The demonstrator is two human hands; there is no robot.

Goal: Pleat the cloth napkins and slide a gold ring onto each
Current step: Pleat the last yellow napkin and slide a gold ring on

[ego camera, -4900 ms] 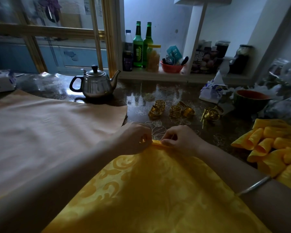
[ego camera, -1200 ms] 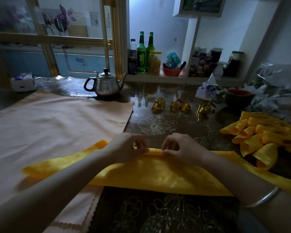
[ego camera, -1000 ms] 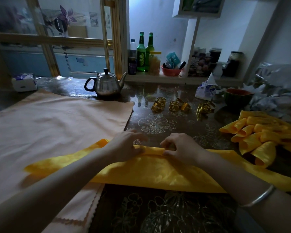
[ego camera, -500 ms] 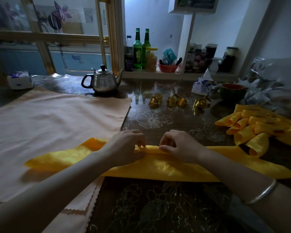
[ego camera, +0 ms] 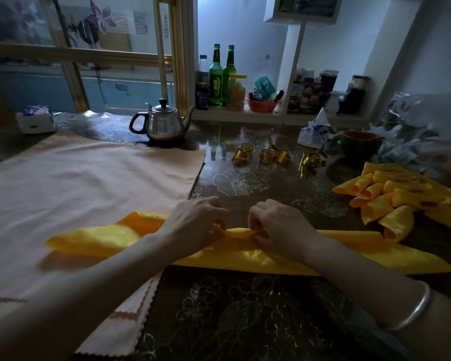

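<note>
Left hand [ego camera: 195, 225]: fingers curled, pinching the upper edge of the yellow napkin [ego camera: 362, 252] near its middle.

Right hand [ego camera: 281, 227]: fingers curled the same way, pinching the same edge just beside the left hand. A short gathered ridge of cloth runs between the two grips.

Bangle [ego camera: 414, 308]: silver, on the right wrist.

Yellow napkin: folded into a long narrow band, lying crosswise on the table [ego camera: 245, 321] in front of the person. Its left end rests on the peach cloth [ego camera: 89, 191]. Its right end tapers to a point on the bare tabletop.

Peach cloth: spread flat over the left half of the table, with zigzag-cut edges. A second layer shows under its near corner.

Gold rings [ego camera: 266, 155]: a loose group on the dark flowered tabletop beyond the hands, well apart from the napkin being held.

Pile of napkins [ego camera: 391, 201]: yellow, rolled, heaped at the right edge near the band's right end. Whether they carry rings cannot be told.

Teapot [ego camera: 164, 123]: steel with a black handle, at the far edge of the peach cloth, spout pointing right.

Dark bowl [ego camera: 361, 144]: to the right of the rings.

Tissue pack [ego camera: 35, 119]: at the far left of the table.

Green bottles [ego camera: 216, 76]: two, upright on the ledge behind the table, with a red bowl [ego camera: 262, 105] of small items to their right.
</note>
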